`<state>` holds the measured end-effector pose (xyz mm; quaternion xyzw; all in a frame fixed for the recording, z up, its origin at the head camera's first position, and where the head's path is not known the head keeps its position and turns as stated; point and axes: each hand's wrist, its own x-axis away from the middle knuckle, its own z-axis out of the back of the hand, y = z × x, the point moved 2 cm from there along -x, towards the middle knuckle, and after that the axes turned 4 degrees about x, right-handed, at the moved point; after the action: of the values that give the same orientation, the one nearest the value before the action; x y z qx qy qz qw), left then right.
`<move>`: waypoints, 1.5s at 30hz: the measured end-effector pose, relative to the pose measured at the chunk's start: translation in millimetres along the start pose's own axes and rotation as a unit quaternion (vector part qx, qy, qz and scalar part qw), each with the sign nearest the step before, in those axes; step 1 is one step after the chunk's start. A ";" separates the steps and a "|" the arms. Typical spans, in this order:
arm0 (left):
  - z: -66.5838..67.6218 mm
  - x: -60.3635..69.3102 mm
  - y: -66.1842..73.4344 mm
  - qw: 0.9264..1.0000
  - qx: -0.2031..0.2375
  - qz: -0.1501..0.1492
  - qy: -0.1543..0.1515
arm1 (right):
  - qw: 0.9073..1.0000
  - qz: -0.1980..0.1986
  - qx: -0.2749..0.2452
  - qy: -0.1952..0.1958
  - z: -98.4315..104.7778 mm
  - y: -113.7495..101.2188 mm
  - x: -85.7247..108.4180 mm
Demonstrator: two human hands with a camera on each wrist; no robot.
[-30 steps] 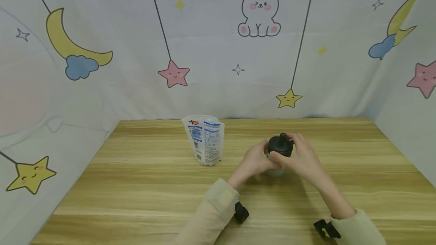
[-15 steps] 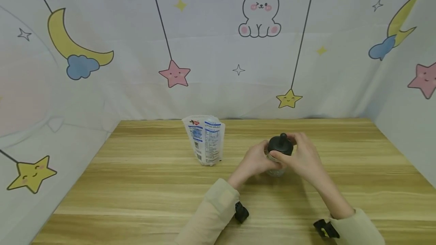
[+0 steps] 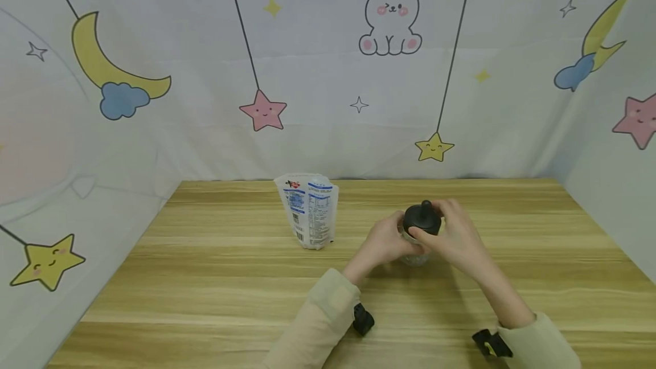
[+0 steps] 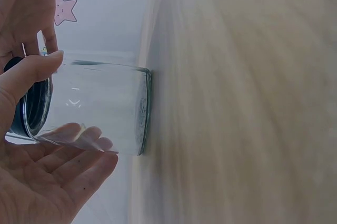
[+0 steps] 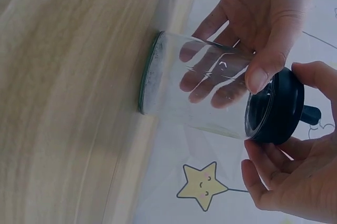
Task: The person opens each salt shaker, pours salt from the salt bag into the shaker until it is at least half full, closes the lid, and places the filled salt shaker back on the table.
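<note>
A clear glass jar (image 3: pixel 414 259) with a black lid (image 3: pixel 421 218) stands upright on the wooden table, right of the middle in the head view. My left hand (image 3: pixel 383 240) grips the glass body, its thumb just below the lid and its fingers behind the glass, as the right wrist view shows. My right hand (image 3: pixel 457 239) holds the lid by its rim, with the knob (image 5: pixel 311 115) rising between thumb and fingers. Through the glass wall (image 4: pixel 100 97) in the left wrist view, no contents show. The lid sits on the jar's mouth.
A white plastic pouch (image 3: pixel 310 212) with blue printing stands on the table (image 3: pixel 215 278) to the left of the hands. Behind the table's far edge hangs a pale cloth (image 3: pixel 318 147) printed with stars, moons and a rabbit. Black straps with small devices (image 3: pixel 363 320) are at both wrists.
My right thumb and fingers have shifted very slightly at the lid. The jar, the left hand and the pouch stay where they were.
</note>
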<state>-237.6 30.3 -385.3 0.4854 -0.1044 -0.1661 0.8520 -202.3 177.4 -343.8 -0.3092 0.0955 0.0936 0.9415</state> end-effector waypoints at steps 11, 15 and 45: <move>-0.6 -1.5 -0.1 1.000 -0.007 0.003 0.004 | 1.000 0.011 0.001 -0.018 3.2 -1.1 0.4; 0.2 -0.8 -0.1 1.000 -0.004 0.002 0.003 | 1.000 -0.006 0.007 -0.022 3.7 -3.1 0.3; 1.1 0.3 -0.7 1.000 0.005 -0.003 -0.004 | 1.000 -0.011 0.015 0.002 1.0 -1.9 -3.9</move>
<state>-237.8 29.0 -385.3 0.4896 -0.1072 -0.1697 0.8485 -205.5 176.0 -341.0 -0.2958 0.0953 0.0815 0.9470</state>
